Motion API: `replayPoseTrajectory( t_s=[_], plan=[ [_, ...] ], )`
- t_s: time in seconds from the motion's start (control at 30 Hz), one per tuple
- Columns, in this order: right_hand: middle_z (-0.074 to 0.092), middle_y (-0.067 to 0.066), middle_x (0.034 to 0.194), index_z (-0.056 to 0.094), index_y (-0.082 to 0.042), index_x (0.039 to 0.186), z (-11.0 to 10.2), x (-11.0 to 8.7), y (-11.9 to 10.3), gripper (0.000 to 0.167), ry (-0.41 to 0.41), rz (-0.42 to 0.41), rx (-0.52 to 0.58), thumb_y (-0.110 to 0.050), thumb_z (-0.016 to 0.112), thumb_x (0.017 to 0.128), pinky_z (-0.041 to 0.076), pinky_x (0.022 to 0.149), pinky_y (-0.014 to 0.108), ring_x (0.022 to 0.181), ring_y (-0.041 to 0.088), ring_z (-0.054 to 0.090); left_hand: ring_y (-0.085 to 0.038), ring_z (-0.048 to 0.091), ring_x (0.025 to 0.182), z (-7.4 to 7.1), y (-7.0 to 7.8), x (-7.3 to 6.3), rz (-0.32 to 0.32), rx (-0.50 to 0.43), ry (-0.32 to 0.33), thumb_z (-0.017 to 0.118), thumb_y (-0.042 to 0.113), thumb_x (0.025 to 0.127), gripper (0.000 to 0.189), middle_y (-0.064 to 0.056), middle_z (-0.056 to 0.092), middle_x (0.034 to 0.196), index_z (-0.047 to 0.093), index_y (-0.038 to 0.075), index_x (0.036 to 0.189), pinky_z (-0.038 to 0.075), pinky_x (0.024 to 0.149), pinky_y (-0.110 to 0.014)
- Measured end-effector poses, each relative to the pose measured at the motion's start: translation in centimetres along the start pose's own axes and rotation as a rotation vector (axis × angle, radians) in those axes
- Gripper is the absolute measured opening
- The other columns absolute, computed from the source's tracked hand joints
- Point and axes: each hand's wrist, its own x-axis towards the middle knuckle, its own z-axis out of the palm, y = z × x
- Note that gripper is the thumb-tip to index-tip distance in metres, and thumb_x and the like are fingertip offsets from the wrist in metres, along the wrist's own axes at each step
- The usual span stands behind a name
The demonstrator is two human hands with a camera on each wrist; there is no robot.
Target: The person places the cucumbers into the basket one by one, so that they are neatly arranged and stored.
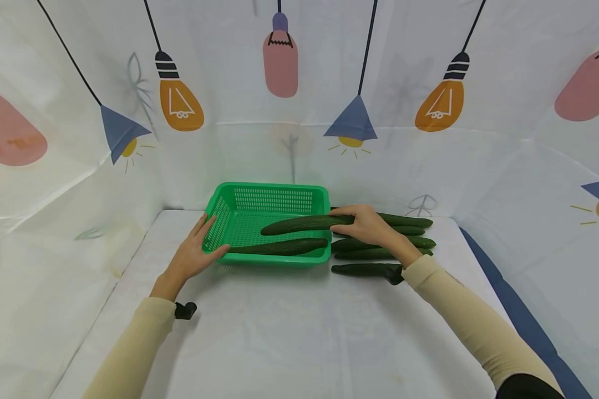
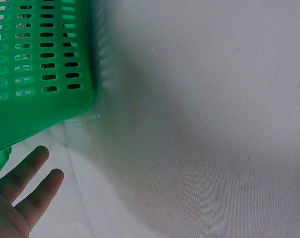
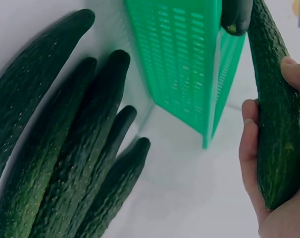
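My right hand (image 1: 361,224) grips a long dark green cucumber (image 1: 299,224) near one end, and the other end reaches over the green plastic basket (image 1: 274,263). In the right wrist view the thumb lies on one side of this cucumber (image 3: 278,119) and the fingers on the other. Another cucumber (image 1: 279,247) lies along the basket's front side. My left hand (image 1: 192,255) is at the basket's left side, thumb by the front corner. In the left wrist view two straight fingers (image 2: 41,191) spread beside the basket wall (image 2: 41,109).
Several more cucumbers (image 1: 366,270) lie side by side on the white table (image 1: 279,332), right of the basket. Behind stands a white curtain (image 1: 249,149) printed with lamps. A dark blue strip (image 1: 519,321) runs along the table's right edge.
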Motion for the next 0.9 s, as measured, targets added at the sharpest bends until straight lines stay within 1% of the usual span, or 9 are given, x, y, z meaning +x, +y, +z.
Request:
replayPoseTrajectory(
  t_s=[0.1,0.27,0.33,0.37,0.5,0.6,0.67,0.77,0.9],
  plan=[
    [0.076,0.011,0.110,0.068,-0.015,0.137,0.3,0.4,-0.2,0.045,-0.011,-0.007,0.002,-0.032,0.075,0.096,0.038,0.052,0.032,0.041,0.006,0.016,-0.053,0.028,0.150,0.0,0.0,0.0,-0.003,-0.003,-0.004,0.065,0.060,0.094,0.095,-0.010,0.008,0.175,0.019,0.020,0.167,0.032,0.109,-0.077],
    [0.076,0.011,0.117,0.069,-0.015,0.136,1.0,1.0,-0.5,0.044,-0.021,-0.022,-0.003,-0.031,0.075,0.096,0.039,0.050,0.030,0.040,0.006,0.019,-0.053,0.028,0.150,0.0,0.0,0.0,0.001,-0.003,0.000,0.066,0.060,0.094,0.095,-0.010,0.008,0.174,0.020,0.019,0.166,0.033,0.109,-0.077],
    [0.077,0.013,0.107,0.069,-0.014,0.136,1.3,1.2,-0.6,0.043,-0.027,-0.027,-0.006,-0.030,0.074,0.097,0.039,0.050,0.029,0.040,0.007,0.021,-0.053,0.028,0.150,0.0,0.0,0.0,0.001,-0.002,-0.001,0.066,0.059,0.094,0.095,-0.010,0.008,0.174,0.020,0.019,0.166,0.033,0.108,-0.077],
    [0.076,0.013,0.096,0.069,-0.014,0.136,1.4,1.3,-0.7,0.043,-0.032,-0.027,-0.008,-0.030,0.074,0.097,0.038,0.049,0.029,0.041,0.008,0.022,-0.053,0.028,0.150,0.0,0.0,0.0,0.001,-0.003,-0.002,0.066,0.059,0.094,0.095,-0.010,0.008,0.174,0.020,0.019,0.166,0.033,0.109,-0.077],
    [0.057,0.007,0.061,0.068,-0.014,0.138,1.9,1.7,-0.9,0.043,-0.051,-0.025,-0.023,-0.030,0.073,0.098,0.036,0.049,0.028,0.042,0.010,0.023,-0.053,0.028,0.151,0.0,0.1,0.0,0.003,-0.004,-0.004,0.066,0.059,0.094,0.095,-0.011,0.008,0.174,0.020,0.018,0.166,0.033,0.109,-0.077],
    [0.053,0.000,0.057,0.067,-0.014,0.138,2.3,2.0,-0.9,0.044,-0.062,-0.016,-0.031,-0.031,0.072,0.098,0.037,0.050,0.028,0.042,0.010,0.023,-0.053,0.028,0.151,0.0,0.1,0.0,0.006,-0.006,-0.004,0.066,0.059,0.094,0.095,-0.011,0.009,0.174,0.021,0.018,0.166,0.033,0.109,-0.077],
    [0.052,0.000,0.055,0.067,-0.015,0.138,2.5,2.3,-0.9,0.044,-0.067,-0.011,-0.031,-0.031,0.072,0.098,0.037,0.050,0.029,0.042,0.010,0.023,-0.053,0.028,0.150,0.0,0.1,0.0,0.006,-0.006,-0.002,0.066,0.059,0.094,0.095,-0.011,0.009,0.174,0.021,0.018,0.166,0.033,0.109,-0.077],
    [0.058,0.004,0.061,0.067,-0.015,0.138,2.9,2.6,-1.1,0.043,-0.071,-0.013,-0.031,-0.031,0.072,0.098,0.037,0.051,0.029,0.042,0.010,0.024,-0.053,0.029,0.150,0.0,0.0,0.0,0.003,-0.008,0.002,0.066,0.059,0.094,0.094,-0.011,0.009,0.174,0.021,0.018,0.166,0.034,0.108,-0.077],
    [0.076,0.006,0.105,0.068,-0.016,0.137,3.6,3.1,-1.2,0.043,-0.081,-0.018,-0.035,-0.031,0.072,0.098,0.038,0.054,0.029,0.044,0.009,0.027,-0.053,0.031,0.149,0.1,-0.1,0.0,0.002,-0.008,0.012,0.066,0.059,0.093,0.094,-0.010,0.010,0.174,0.022,0.019,0.166,0.035,0.107,-0.076]
  ],
)
